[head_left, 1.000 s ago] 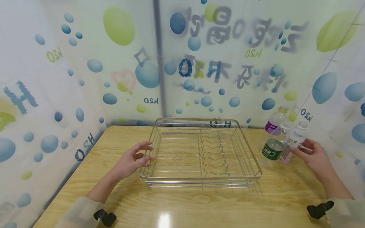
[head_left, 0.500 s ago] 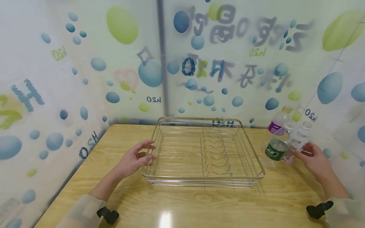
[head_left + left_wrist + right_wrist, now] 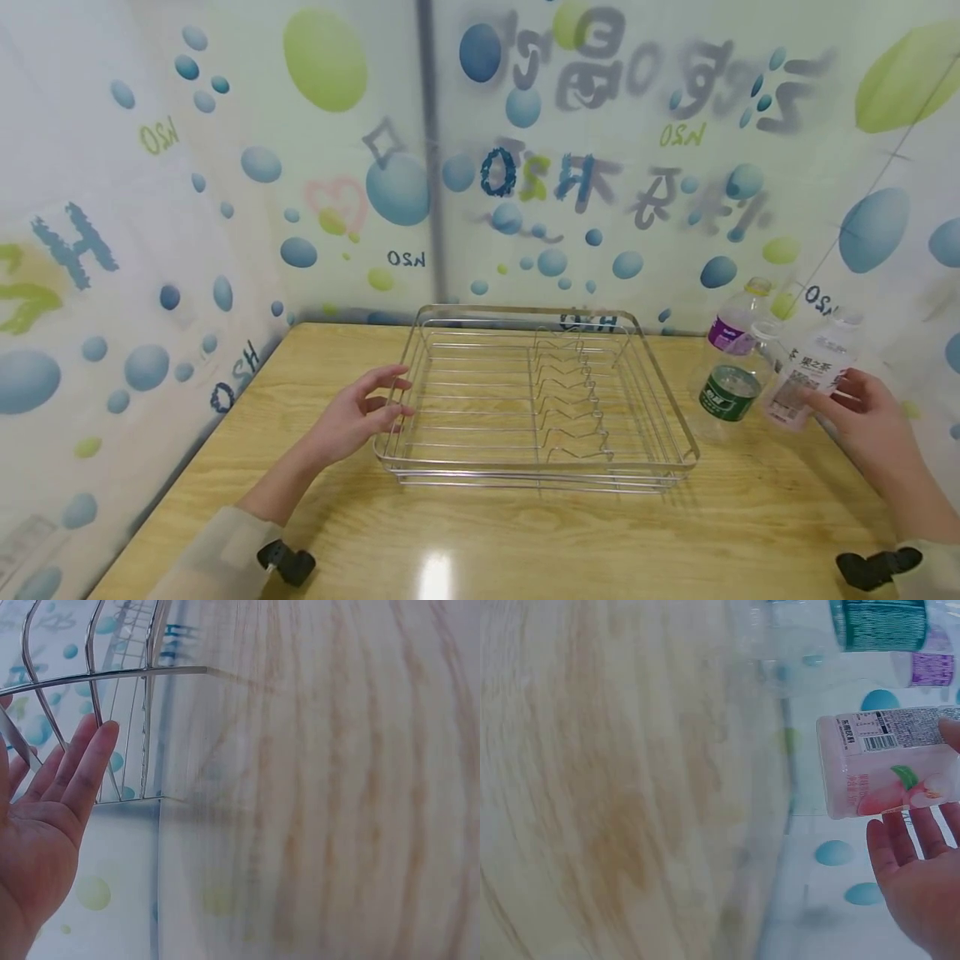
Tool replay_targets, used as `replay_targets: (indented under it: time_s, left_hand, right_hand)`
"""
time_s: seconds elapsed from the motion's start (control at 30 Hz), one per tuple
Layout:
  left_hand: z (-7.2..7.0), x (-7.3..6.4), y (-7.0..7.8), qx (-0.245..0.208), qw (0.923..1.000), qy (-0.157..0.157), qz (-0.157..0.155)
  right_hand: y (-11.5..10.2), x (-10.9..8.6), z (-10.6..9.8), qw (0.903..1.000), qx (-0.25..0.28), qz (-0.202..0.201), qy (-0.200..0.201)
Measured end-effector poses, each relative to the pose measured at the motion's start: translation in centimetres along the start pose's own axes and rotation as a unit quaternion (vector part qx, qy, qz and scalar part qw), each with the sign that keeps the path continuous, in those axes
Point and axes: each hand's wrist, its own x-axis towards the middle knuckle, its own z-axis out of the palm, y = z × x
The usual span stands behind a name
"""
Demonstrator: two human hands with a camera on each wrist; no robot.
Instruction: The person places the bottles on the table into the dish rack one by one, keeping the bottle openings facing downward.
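Note:
A wire dish rack (image 3: 536, 467) stands mid-table, with plate dividers along its right part. My left hand (image 3: 356, 417) is at its left rim, thumb and index finger reaching over the rim. In the left wrist view, the other fingers (image 3: 88, 769) extend nearly straight against the side wires. My right hand (image 3: 870, 417) grips a pinkish plastic drink bottle (image 3: 812, 375), thumb on its label. The bottle is tilted, its neck leaning right. In the right wrist view, peaches show on the bottle label (image 3: 889, 780) and the fingers (image 3: 885, 851) pass behind it.
Left of the held bottle stand a clear bottle with a green label (image 3: 729, 392) and one with a purple label (image 3: 727, 333) and yellow cap. The wooden table (image 3: 525, 542) meets a patterned curtain (image 3: 337, 150) at the back and sides.
My right hand has moved right with the pinkish bottle, apart from the other two bottles, and the bottle leans more. The left hand stays at the rack's rim. The view shifts slightly.

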Motion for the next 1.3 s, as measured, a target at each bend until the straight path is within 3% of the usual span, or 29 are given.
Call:
replay_targets:
  time_s: [0.17,0.33,0.6,0.87,1.0,1.07,1.3]
  left_hand:
    - [0.0,0.1,-0.1,0.000,1.0000,0.000,0.003]
    - [0.1,0.1,-0.1,-0.001,1.0000,0.003,0.003]
    - [0.2,0.2,-0.1,-0.002,1.0000,0.007,0.000]
    - [0.3,0.3,-0.2,-0.009,0.9999,0.008,0.002]
    - [0.3,0.2,-0.2,-0.002,1.0000,0.009,-0.001]
    - [0.3,0.2,-0.1,0.001,0.9999,0.011,-0.002]
    - [0.4,0.1,-0.2,-0.002,0.9999,0.014,0.000]
  right_hand:
    - [-0.6,-1.1,-0.8,0.9988,0.023,-0.017,0.039]
    - [-1.5,-2.1,-1.5,0.9884,0.106,-0.091,0.058]
    - [-4.8,-3.4,-2.3,0.9510,0.208,-0.218,0.068]
    - [-8.6,-4.9,-1.8,0.8988,0.321,-0.297,-0.025]
    - [-10.4,-5.8,-1.1,0.8996,0.314,-0.297,-0.063]
    - [-11.3,-6.1,-0.7,0.9085,0.289,-0.293,-0.072]
    - [-14.9,-6.5,1.7,0.9030,0.262,-0.316,-0.126]
